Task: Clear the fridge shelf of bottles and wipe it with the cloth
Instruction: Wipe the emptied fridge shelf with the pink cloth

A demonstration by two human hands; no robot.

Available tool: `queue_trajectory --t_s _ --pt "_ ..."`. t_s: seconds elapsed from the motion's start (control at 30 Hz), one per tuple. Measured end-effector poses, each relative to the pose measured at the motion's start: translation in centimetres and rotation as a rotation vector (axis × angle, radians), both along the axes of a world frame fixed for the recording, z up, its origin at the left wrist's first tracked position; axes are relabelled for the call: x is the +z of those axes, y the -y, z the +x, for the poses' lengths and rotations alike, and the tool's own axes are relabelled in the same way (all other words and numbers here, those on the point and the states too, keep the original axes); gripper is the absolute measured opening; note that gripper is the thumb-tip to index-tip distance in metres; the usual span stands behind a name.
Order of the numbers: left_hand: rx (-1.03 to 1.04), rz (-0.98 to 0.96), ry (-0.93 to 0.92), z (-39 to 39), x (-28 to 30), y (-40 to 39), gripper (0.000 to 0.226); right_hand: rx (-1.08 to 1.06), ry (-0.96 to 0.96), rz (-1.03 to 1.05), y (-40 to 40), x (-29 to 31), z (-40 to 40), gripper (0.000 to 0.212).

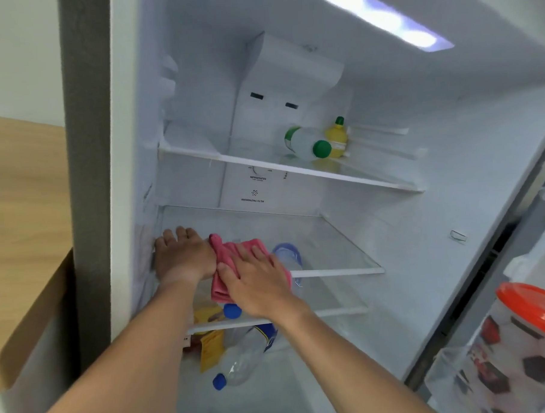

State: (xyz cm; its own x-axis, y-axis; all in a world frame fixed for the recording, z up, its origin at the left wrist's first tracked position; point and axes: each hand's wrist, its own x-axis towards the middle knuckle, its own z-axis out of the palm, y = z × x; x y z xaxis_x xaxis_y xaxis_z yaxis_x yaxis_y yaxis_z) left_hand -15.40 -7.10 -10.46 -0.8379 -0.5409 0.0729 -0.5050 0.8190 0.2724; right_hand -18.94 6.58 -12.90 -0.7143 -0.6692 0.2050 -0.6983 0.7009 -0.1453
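Pressing flat, your right hand [257, 277] spreads open fingers on the pink cloth [221, 271] atop the middle glass shelf [339, 256]. At its 9 o'clock, your left hand [183, 257] lies open-palmed on the shelf's left end. At 1 o'clock, two bottles [318, 142] occupy the upper shelf [263, 163].

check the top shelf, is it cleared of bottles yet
No, a green-capped bottle lies on its side there beside an upright yellow bottle.
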Motion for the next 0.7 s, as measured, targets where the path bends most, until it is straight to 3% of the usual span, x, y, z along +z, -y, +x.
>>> queue_trajectory --t_s 0.1,0.27,0.4,0.7 --pt "0.002 -0.015 -0.012 0.1 -0.1 0.1 0.062 -0.070 0.074 0.024 -3.9 0.5 -2.6 0.076" --pt "0.015 -0.028 0.001 0.3 -0.1 -0.2 0.060 -0.455 0.047 0.251 -16.5 1.8 -10.1 0.062" --pt "0.042 -0.012 -0.004 -0.1 -0.3 -0.3 0.062 -0.664 0.178 0.145 -15.5 1.7 -10.9 0.080" --pt "0.025 -0.015 -0.048 -0.4 -0.6 0.0 0.061 -0.092 0.195 0.204 1.7 1.5 -7.6 0.078"
